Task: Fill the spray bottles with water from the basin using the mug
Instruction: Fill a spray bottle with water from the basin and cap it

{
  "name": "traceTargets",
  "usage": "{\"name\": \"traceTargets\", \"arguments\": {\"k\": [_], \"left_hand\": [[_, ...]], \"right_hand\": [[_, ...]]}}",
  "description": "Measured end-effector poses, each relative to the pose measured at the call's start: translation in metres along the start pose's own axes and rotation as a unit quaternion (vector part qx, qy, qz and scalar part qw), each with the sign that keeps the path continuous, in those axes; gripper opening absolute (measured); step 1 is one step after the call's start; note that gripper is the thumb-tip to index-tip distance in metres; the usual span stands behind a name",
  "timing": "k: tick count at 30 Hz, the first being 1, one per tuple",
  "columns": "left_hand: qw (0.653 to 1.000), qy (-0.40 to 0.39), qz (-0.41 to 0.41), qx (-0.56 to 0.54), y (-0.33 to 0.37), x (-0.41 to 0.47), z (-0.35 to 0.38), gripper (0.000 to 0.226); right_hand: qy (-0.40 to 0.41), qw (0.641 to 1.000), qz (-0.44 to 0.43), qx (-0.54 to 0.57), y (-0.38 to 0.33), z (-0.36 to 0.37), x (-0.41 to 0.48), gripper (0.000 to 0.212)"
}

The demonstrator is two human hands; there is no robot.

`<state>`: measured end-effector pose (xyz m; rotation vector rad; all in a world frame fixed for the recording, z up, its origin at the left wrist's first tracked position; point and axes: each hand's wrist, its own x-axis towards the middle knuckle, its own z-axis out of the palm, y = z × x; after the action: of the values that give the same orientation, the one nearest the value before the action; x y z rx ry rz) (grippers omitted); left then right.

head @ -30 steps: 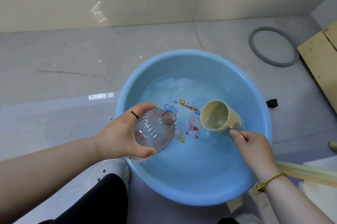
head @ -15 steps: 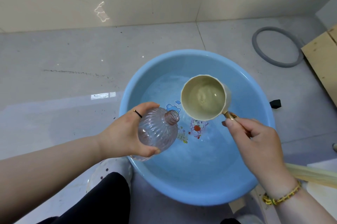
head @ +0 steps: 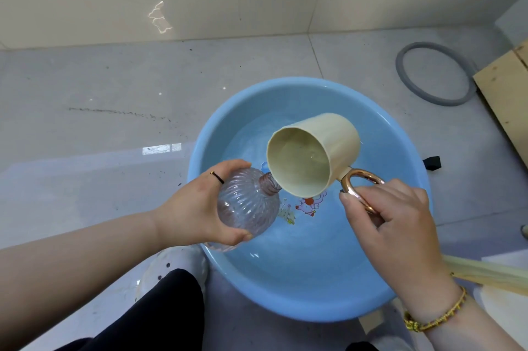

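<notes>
The left hand (head: 194, 207) grasps the bottle (head: 248, 205), fingers and thumb wrapped round its ribbed body, and holds it tilted above the basin's (head: 285, 305) near-left rim, open neck (head: 270, 183) aimed toward the basin's middle. The right hand (head: 391, 216) grips the mug (head: 311, 156) by its copper handle (head: 363, 179) above the basin's centre, tipped so the lip meets the neck; whether they touch, I cannot tell. Water lies in the mug, and the bottle looks nearly empty, so filling has likely barely begun. The mug's mouth is far wider than the neck: a quick tip would probably sheet water past it, over the left fingers and, this near the rim, onto the floor (head: 114, 179). A wet, smooth bottle could also slip, and its lean may let water run back out as it fills.
</notes>
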<state>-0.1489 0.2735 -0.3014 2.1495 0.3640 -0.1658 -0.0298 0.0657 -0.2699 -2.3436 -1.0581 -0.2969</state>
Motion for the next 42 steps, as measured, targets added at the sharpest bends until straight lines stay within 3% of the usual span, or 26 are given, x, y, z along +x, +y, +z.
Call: {"name": "traceTargets", "arguments": {"k": [10, 42], "left_hand": [[1.000, 0.003, 0.003, 0.000, 0.0001, 0.0001, -0.0005, 0.079], [1.000, -0.001, -0.002, -0.009, -0.0007, -0.0008, -0.0007, 0.079]], "right_hand": [[0.051, 0.996, -0.055, -0.047, 0.0010, 0.0024, -0.0005, 0.031], [0.073, 0.990, -0.093, -0.076, -0.0034, 0.0023, 0.0014, 0.030]]}}
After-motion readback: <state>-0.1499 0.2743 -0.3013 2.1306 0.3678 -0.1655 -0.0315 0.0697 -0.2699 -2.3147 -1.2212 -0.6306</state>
